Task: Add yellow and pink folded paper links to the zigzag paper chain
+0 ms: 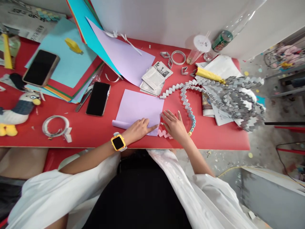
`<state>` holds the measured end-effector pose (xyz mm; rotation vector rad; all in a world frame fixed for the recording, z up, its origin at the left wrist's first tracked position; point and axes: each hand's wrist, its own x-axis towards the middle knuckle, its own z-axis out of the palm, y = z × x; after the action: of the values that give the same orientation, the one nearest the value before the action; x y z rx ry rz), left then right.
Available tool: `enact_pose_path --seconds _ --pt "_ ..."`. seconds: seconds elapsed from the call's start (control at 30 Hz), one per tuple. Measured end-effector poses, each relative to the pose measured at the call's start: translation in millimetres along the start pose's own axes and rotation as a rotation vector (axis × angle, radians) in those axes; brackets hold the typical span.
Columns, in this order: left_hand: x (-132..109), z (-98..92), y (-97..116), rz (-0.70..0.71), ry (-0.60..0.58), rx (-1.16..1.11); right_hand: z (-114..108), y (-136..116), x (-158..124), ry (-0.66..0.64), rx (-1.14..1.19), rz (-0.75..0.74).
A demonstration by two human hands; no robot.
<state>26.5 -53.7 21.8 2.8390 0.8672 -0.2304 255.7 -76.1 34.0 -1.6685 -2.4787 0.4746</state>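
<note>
A lilac sheet of paper [138,106] lies on the red table in front of me, its near edge turned over in a fold. My left hand [138,129] rests on that fold, fingers partly bent and thumb stretched to the right. My right hand [175,127] is open, with its fingers spread at the sheet's right edge. Beside and partly under the right hand is a short pink folded-paper strip [163,134]. A zigzag chain of folded paper [186,103], grey turning blue and yellow, curves close to the right hand.
Grey woven paper chains [238,98] are heaped at the right end. Small newspaper pieces [157,76] lie behind the sheet. Phones [98,98], coloured paper [69,57], a tape roll [56,127] and a plush bird [20,109] are leftward. A plastic cup [200,46] and can [222,41] stand behind.
</note>
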Motion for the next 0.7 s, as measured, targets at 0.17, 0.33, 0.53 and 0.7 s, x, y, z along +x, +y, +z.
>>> enact_pose_path --seconds 0.17,0.33,0.53,0.7 --pt "5 -0.5 -3 0.030 -0.074 0.027 12 -19 -35 0.010 0.125 0.020" --pt "9 4.8 -8 0.003 -0.067 -0.088 23 -27 -38 0.007 0.106 0.058" --pt "18 2.9 -13 -0.048 -0.084 -0.077 19 -21 -34 -0.004 0.042 -0.017" --pt "23 -2.2 -14 -0.122 -0.097 -0.072 33 -36 -43 0.148 -0.061 -0.148"
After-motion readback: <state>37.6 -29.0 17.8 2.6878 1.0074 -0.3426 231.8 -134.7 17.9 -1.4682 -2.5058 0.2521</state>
